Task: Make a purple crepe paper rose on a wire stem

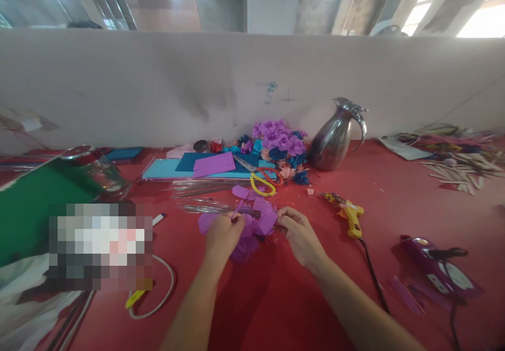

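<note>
A loose heap of purple paper petals (240,256) lies on the red table in front of me. My left hand (224,234) is closed over the heap's left part, with a thin purple paper petal (237,208) seen nearly edge-on poking up from between its fingers. Thumb and fingers of my right hand (299,233) are pinched together at the heap's right side, against the edge of another purple petal (267,222). What lies between those fingertips is too small to make out. Just behind the heap are scissors (262,187) with yellow and orange handles and thin metal wires (209,206).
Finished paper flowers (278,138) are piled at the back beside a steel jug (333,135). Coloured paper sheets (215,164) lie left of them. A yellow glue gun (351,217) with a cord and a purple device (437,267) sit right. A glass jar (106,174) stands left.
</note>
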A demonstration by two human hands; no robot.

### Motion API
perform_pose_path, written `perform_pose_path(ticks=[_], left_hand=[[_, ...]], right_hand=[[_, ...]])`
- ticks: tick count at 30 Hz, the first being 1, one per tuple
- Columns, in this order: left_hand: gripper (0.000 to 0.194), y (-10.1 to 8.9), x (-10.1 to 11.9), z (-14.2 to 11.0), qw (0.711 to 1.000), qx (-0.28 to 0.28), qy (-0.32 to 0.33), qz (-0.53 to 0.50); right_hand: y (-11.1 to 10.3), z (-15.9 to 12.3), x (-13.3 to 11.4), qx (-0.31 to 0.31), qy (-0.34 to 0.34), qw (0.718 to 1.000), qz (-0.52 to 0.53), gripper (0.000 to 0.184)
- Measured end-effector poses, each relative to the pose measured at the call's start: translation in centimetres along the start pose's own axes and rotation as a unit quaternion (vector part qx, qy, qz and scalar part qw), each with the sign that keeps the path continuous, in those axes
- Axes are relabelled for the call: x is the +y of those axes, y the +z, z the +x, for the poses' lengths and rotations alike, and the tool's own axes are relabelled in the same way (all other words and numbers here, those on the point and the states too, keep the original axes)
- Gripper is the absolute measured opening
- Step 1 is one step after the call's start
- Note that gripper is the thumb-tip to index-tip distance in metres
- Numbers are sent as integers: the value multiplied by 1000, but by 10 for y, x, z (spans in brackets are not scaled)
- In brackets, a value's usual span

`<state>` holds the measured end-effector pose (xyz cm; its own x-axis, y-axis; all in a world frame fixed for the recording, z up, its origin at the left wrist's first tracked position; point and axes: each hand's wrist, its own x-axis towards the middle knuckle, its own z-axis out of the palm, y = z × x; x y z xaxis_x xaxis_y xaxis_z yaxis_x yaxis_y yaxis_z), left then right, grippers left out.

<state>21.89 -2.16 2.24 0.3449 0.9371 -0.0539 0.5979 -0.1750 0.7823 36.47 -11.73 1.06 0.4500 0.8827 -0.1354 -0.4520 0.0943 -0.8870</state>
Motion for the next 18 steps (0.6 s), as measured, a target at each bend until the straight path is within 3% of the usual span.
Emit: perform_pose_path(ticks=[2, 4, 5, 7, 9, 15, 18], left_hand=[[14, -4, -1, 2, 998, 53, 26, 11], [27, -4, 4, -1, 995, 65, 54, -50], [31, -3, 7, -3, 992, 40, 60, -99], [37, 2, 14, -9, 974, -78, 40, -209], [40, 8, 19, -15, 956, -150, 24, -250], [11, 21, 22, -22, 961, -110, 26, -254], [7, 22, 23, -23, 954, -87, 19, -287]], right_hand=[[1, -1, -1, -6, 10, 1000, 20, 17], [2, -2, -1, -11, 19, 1000, 16, 19], [2, -3, -2, -15, 26, 1000, 8, 19], [3, -4, -3, -33, 40, 999, -15, 18], [4, -5, -5, -58, 51, 996, -46, 15], [2, -8, -2, -94, 39, 990, -99, 19], [1, -10, 1, -142, 23, 981, -131, 34]])
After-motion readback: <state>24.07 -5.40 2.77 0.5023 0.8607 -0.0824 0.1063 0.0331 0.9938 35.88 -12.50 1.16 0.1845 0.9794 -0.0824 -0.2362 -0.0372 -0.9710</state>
